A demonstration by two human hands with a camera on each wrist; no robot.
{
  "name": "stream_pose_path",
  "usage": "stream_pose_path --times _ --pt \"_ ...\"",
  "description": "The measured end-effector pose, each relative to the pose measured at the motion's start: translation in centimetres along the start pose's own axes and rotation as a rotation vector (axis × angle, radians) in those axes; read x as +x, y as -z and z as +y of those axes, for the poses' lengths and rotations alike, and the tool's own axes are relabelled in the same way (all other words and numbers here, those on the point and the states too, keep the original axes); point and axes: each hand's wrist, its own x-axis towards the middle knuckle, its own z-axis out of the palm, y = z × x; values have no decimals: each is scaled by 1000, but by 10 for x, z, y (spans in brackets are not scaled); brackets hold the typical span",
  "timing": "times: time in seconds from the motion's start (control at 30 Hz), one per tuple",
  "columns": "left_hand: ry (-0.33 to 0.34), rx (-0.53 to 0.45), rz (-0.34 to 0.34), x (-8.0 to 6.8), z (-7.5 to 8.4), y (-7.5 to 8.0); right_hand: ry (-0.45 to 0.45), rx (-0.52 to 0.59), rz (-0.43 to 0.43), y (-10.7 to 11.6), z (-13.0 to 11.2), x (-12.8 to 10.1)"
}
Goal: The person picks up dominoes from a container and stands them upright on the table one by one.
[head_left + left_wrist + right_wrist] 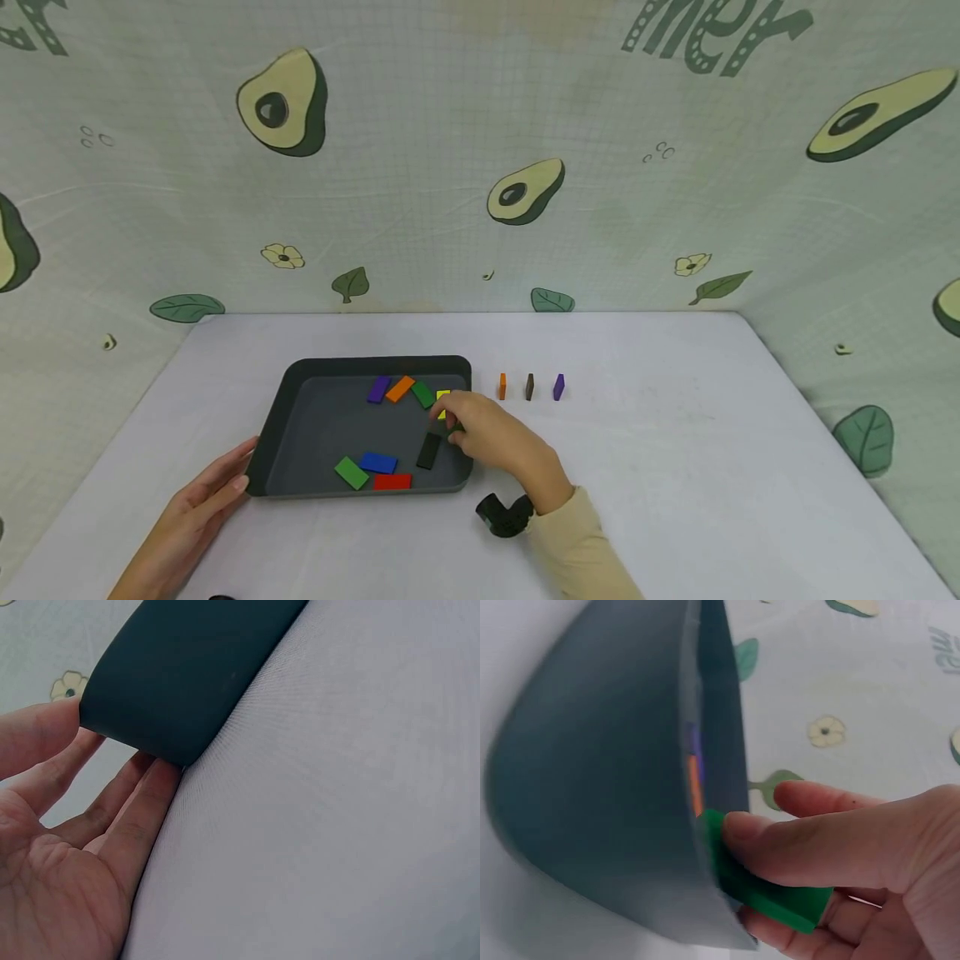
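A dark grey tray holds several flat coloured blocks: purple, orange, green, black, blue and red. My right hand reaches over the tray's right rim and pinches a green block between thumb and fingers, just at the tray wall. A yellow block is partly hidden behind this hand. My left hand lies with straight fingers against the tray's front left corner and holds nothing.
To the right of the tray, three small blocks stand upright in a row on the white table: orange, brown, purple. An avocado-print cloth closes off the back and sides.
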Motion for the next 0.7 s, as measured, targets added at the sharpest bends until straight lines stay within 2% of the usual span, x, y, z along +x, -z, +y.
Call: stream_pose_path --times 0.13,0.4,0.7 --pt "11 4 8 0 -1 1 27 27 63 9 3 -4" --pt "26 17 27 1 -1 0 -6 85 184 29 8 -15" --pt "-14 4 -20 0 0 1 -8 65 339 49 21 -28"
